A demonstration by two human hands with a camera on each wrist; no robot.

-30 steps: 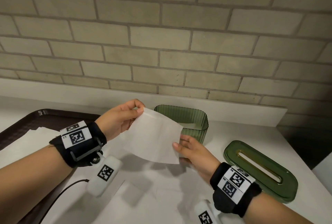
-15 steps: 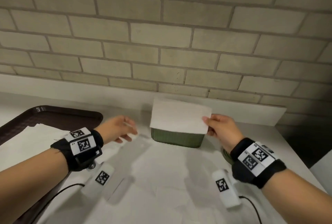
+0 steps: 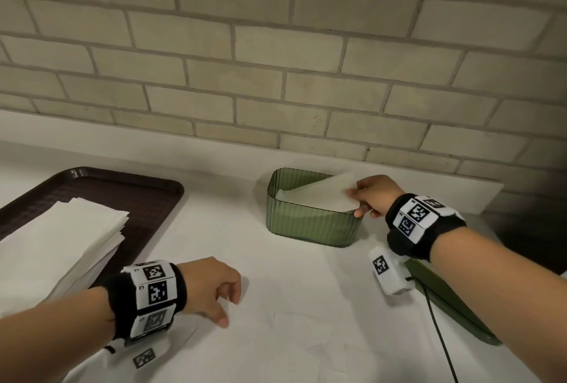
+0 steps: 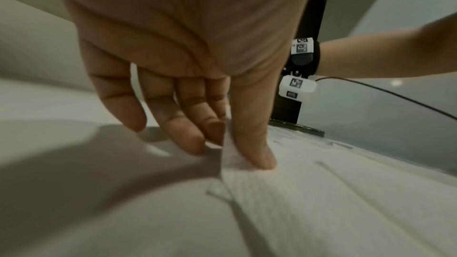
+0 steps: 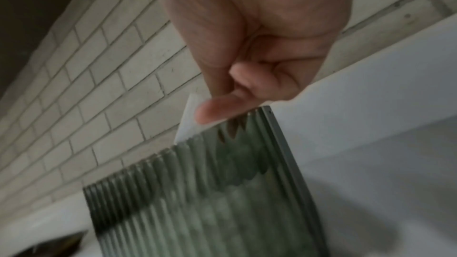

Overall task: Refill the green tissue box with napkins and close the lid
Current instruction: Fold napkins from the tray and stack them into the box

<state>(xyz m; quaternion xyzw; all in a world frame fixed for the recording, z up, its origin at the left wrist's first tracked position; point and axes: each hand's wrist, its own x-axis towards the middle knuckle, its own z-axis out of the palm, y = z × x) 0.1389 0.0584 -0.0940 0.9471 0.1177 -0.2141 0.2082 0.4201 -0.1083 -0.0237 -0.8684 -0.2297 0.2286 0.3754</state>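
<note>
The green ribbed tissue box [image 3: 310,223] stands open near the wall. My right hand [image 3: 356,201] pinches the right corner of a white napkin [image 3: 319,195], which lies tilted inside the box with that corner raised above the rim. The right wrist view shows thumb and finger of the right hand [image 5: 212,108] on the napkin [image 5: 188,124] at the box [image 5: 197,192] edge. My left hand [image 3: 228,306] is down on the table in front. There the left hand [image 4: 227,151] pinches a raised edge of a loose napkin [image 4: 232,163] between thumb and fingers.
The green lid [image 3: 445,299] with its slot lies flat right of the box, partly under my right forearm. A dark brown tray [image 3: 147,195] at the left holds a stack of white napkins [image 3: 61,238]. A brick wall runs behind the counter.
My right hand has lowered the napkin from above the box into it. My left hand has dropped to the table nearer me and taken hold of a loose napkin.
</note>
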